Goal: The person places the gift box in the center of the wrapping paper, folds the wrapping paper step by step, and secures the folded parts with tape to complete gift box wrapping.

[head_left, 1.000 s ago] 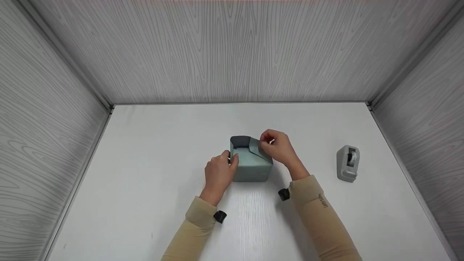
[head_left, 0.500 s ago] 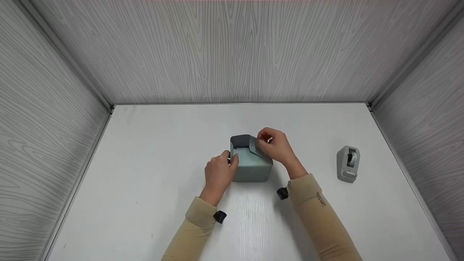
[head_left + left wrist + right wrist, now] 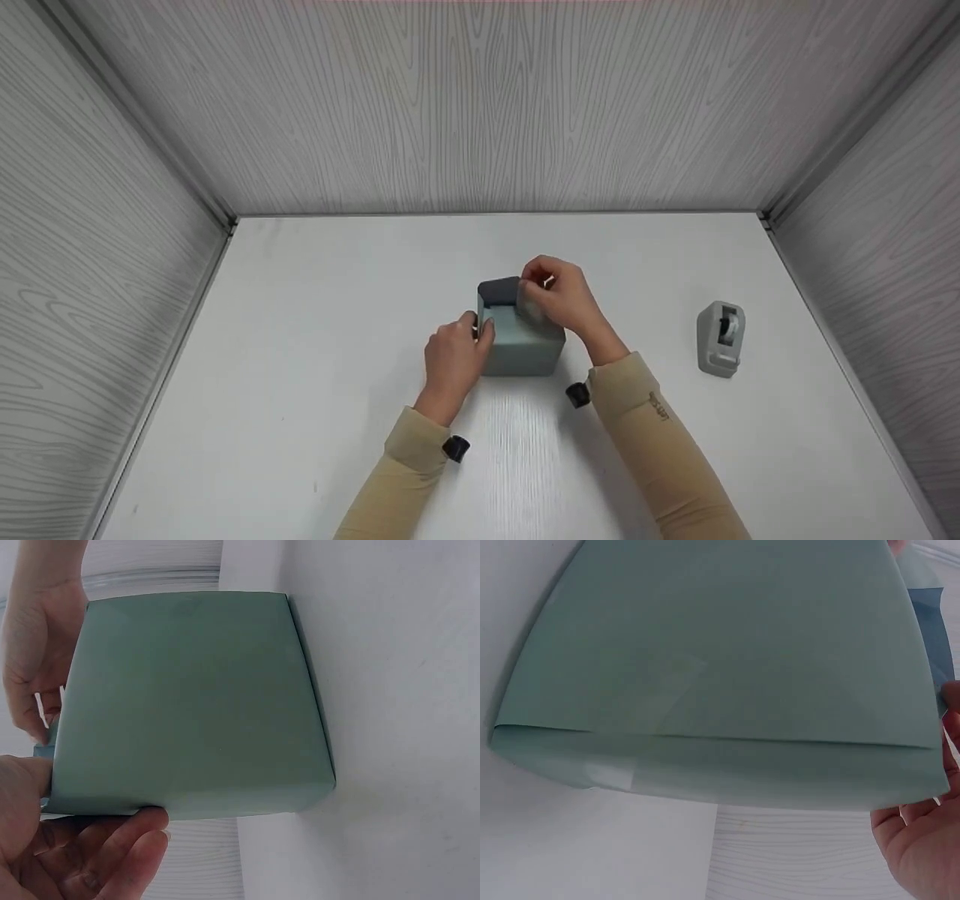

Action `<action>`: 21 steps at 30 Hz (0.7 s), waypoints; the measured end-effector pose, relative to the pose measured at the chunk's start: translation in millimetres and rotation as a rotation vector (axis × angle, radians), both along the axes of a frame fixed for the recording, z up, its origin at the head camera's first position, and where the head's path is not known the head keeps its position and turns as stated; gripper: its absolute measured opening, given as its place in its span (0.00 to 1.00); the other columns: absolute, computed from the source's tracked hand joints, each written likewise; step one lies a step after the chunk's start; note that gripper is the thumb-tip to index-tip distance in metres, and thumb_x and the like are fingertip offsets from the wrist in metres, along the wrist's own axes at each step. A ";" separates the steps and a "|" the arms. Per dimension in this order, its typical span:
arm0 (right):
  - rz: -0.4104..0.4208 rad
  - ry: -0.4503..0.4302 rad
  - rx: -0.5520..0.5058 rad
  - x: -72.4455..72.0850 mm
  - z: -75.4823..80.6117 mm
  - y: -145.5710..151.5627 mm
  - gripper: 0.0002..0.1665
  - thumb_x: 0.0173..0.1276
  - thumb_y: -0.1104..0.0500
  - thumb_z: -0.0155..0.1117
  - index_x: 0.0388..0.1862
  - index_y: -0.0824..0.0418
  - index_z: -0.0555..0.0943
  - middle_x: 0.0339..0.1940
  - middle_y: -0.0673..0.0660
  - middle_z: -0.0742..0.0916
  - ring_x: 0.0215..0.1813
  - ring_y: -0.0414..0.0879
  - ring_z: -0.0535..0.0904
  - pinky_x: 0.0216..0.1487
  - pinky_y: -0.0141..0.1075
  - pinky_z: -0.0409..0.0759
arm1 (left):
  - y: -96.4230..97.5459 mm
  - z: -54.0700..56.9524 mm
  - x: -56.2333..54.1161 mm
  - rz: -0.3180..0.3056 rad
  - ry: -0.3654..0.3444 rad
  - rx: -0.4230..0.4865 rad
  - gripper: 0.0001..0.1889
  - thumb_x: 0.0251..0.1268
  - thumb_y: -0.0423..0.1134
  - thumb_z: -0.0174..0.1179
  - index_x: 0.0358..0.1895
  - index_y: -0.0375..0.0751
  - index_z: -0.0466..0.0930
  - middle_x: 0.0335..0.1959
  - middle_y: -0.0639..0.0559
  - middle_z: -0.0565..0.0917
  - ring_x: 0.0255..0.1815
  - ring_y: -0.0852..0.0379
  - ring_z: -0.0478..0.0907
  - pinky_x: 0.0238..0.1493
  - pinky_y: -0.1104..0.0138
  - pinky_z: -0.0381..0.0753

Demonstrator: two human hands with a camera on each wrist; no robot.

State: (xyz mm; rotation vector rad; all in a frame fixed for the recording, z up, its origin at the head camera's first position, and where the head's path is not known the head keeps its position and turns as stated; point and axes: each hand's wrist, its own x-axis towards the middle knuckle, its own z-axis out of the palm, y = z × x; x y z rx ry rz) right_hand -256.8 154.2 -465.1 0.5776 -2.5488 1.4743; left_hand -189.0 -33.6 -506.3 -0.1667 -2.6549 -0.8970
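Note:
A small grey-green paper box point(image 3: 523, 358) sits on the white table, its top partly folded over. My left hand point(image 3: 454, 358) grips its left side, thumb at the top edge and fingers against the outer wall. With thumb and index finger, my right hand point(image 3: 564, 298) pinches a flap point(image 3: 530, 306) on the right of the top and bends it inward. A dark-faced flap point(image 3: 499, 291) stands up at the far side. The left wrist view shows a plain box wall point(image 3: 195, 697). A shiny strip of clear tape point(image 3: 611, 774) shows in the right wrist view.
A grey tape dispenser point(image 3: 720, 339) stands on the right of the table point(image 3: 300, 315). Wood-grained panels point(image 3: 480, 105) enclose the table at the back and both sides.
My right hand has moved left and slightly away from me, bringing the right flap further over the box top. My left hand and the box have stayed almost in place.

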 end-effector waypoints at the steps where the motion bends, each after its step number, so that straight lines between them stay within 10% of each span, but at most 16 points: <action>1: 0.000 0.001 0.001 -0.3 0.3 -0.6 0.04 0.66 0.66 0.64 0.33 0.59 0.82 0.29 0.51 0.82 0.34 0.45 0.74 0.36 0.38 0.73 | 0.1 0.1 0.1 0.000 0.002 -0.002 0.16 0.70 0.46 0.58 0.25 0.41 0.77 0.16 0.53 0.77 0.15 0.58 0.70 0.17 0.63 0.69; 21: -0.003 -0.005 -0.005 1.1 -1.8 -1.1 0.07 0.71 0.59 0.64 0.42 0.60 0.84 0.32 0.51 0.82 0.33 0.43 0.74 0.34 0.36 0.72 | 0.1 -0.2 0.0 0.000 -0.008 0.011 0.15 0.70 0.45 0.58 0.26 0.40 0.78 0.16 0.53 0.78 0.15 0.60 0.69 0.16 0.65 0.67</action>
